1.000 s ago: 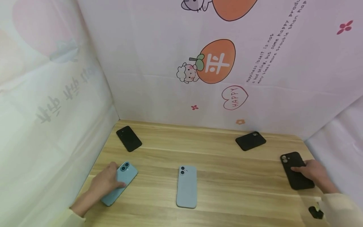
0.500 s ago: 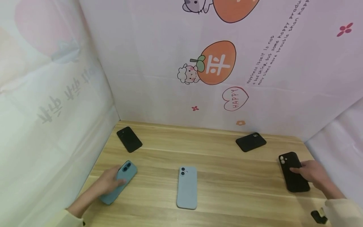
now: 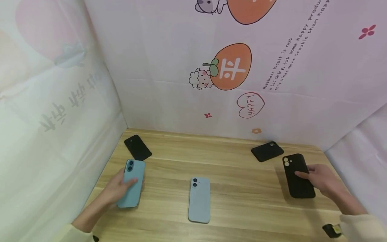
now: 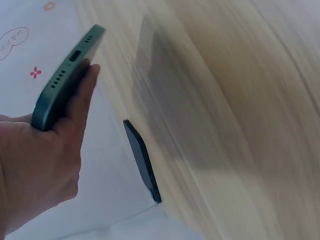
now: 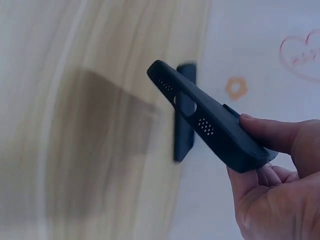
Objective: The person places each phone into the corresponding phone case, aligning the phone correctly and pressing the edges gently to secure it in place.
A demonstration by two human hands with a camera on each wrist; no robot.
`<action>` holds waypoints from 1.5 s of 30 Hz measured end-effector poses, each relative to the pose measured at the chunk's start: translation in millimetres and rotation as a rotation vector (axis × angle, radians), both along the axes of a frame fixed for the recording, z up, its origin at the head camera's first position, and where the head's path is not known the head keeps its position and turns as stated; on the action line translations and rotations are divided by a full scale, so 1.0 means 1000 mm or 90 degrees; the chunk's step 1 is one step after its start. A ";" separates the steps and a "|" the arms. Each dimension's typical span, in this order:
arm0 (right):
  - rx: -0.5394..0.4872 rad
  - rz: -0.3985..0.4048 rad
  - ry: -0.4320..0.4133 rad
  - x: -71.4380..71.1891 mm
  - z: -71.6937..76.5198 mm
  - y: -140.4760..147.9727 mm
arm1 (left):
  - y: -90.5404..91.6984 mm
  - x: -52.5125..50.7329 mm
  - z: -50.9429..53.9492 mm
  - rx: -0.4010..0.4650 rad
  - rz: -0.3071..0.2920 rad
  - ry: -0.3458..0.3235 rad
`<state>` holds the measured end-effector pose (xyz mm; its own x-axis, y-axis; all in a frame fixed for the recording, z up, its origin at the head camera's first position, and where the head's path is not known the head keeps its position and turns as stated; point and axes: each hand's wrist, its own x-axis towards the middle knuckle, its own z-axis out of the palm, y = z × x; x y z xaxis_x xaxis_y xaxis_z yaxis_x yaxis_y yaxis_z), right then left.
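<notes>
My left hand (image 3: 116,186) grips a light blue smartphone (image 3: 135,188) by its side edges, thumb across its back. In the left wrist view, the phone's bottom edge (image 4: 62,80) with port and speaker holes shows, and the phone is above the table. On the right, my right hand (image 3: 321,178) pinches a black phone case (image 3: 297,181), thumb on its back. Its port cutout and speaker holes are visible in the right wrist view, and the case (image 5: 200,115) is tilted above the table. Between the hands lies a pale grey-blue phone (image 3: 199,201), camera side up.
A black phone or case (image 3: 137,146) lies at the back left of the wooden table (image 3: 223,218). At the back right is another black case or phone (image 3: 267,151). Printed white cloth (image 3: 169,101) walls in the back and sides.
Both hands have lifted what they hold off the table. The blue phone has turned more upright and moved away from me; the black case has moved left and up.
</notes>
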<state>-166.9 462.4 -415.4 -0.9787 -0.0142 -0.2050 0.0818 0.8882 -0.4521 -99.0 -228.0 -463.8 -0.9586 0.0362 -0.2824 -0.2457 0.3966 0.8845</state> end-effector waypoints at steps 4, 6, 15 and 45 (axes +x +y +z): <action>-0.081 -0.005 -0.002 0.002 0.011 -0.028 | 0.010 -0.001 -0.003 0.146 0.008 -0.016; -0.125 -0.009 -0.009 0.003 0.015 -0.043 | 0.016 -0.002 -0.003 0.188 0.007 -0.030; -0.154 0.007 0.001 0.009 0.032 -0.097 | 0.049 -0.011 -0.001 0.297 -0.002 -0.079; -0.441 0.042 -0.025 0.007 0.023 -0.229 | 0.148 -0.023 -0.012 0.511 -0.100 -0.145</action>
<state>-159.6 233.0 -392.5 -0.9632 -0.2142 -0.1626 0.0656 0.3994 -0.9144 -122.3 -79.5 -475.4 -0.8483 0.4359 -0.3005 -0.4471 -0.2858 0.8476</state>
